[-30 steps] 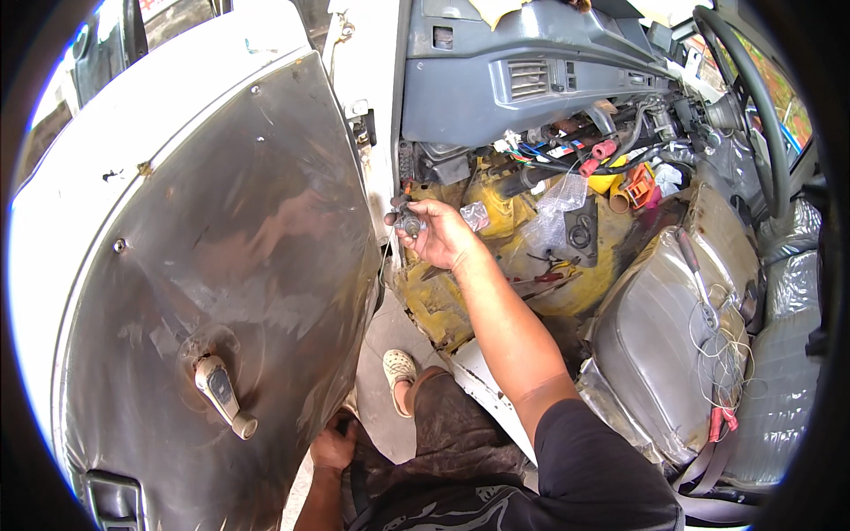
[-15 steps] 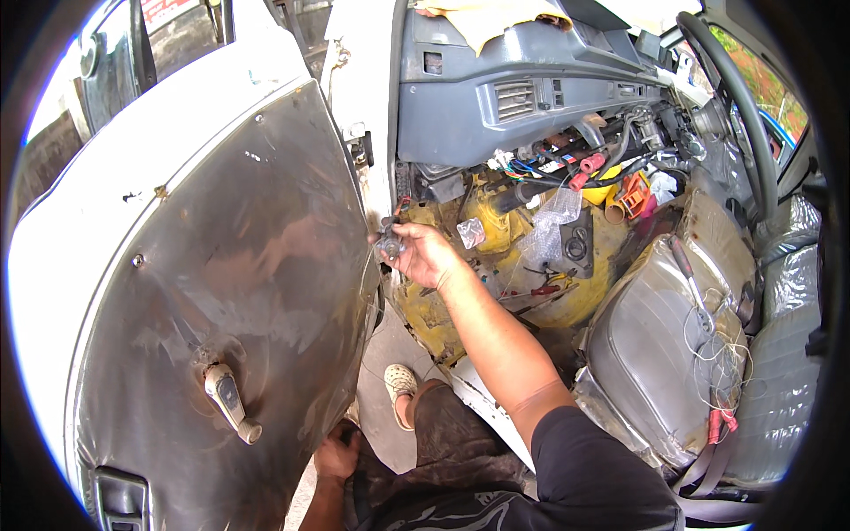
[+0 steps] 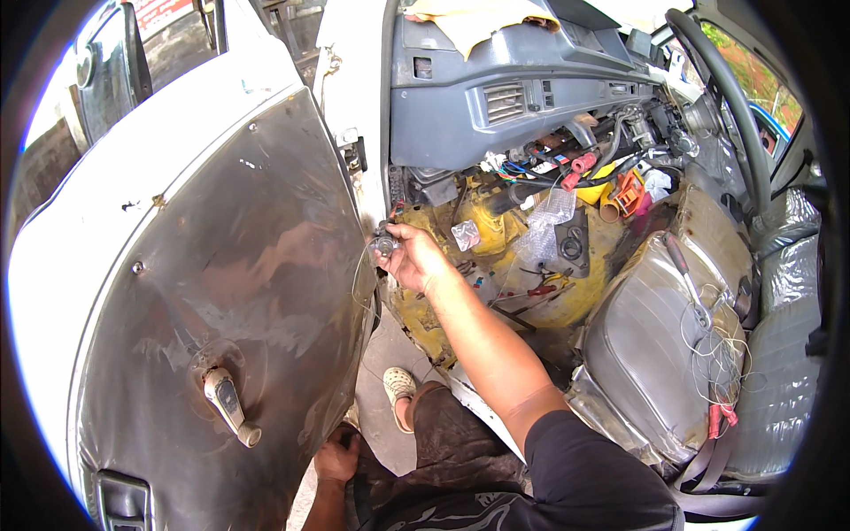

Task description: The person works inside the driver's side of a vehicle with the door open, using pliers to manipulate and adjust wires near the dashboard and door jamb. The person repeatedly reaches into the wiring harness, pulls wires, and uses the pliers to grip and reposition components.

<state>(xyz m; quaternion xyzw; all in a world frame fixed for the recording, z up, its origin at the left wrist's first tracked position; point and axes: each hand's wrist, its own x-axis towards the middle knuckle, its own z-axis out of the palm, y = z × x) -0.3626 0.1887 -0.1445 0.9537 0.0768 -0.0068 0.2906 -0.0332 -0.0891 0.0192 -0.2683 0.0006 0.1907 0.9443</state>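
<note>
My right hand (image 3: 404, 257) holds a small dark metal fitting (image 3: 383, 244) at the lower door pillar, with a thin wire hanging below it. Low in the picture, my left hand (image 3: 337, 456) is curled beside my trouser leg and the door's lower edge; whatever its fingers grip, if anything, is hidden. Left of both hands stands the open white door with its dark, scuffed inner panel (image 3: 212, 283) and a window crank (image 3: 228, 403). A small clear bag (image 3: 466, 234) lies on the worn yellow footwell floor (image 3: 425, 301), just right of my right hand.
Under the grey dashboard (image 3: 460, 124) are loose wires, hoses and red connectors (image 3: 580, 168). Bubble wrap (image 3: 551, 221), pliers (image 3: 542, 288) and an orange object (image 3: 629, 193) lie in the footwell. The seat (image 3: 646, 336) bears a long tool (image 3: 689, 281) and tangled wire, beside the steering wheel (image 3: 757, 150).
My right hand with the fitting has moved left and slightly down, closer to the door edge. The whole view has shifted a little. My left hand stays low by my leg.
</note>
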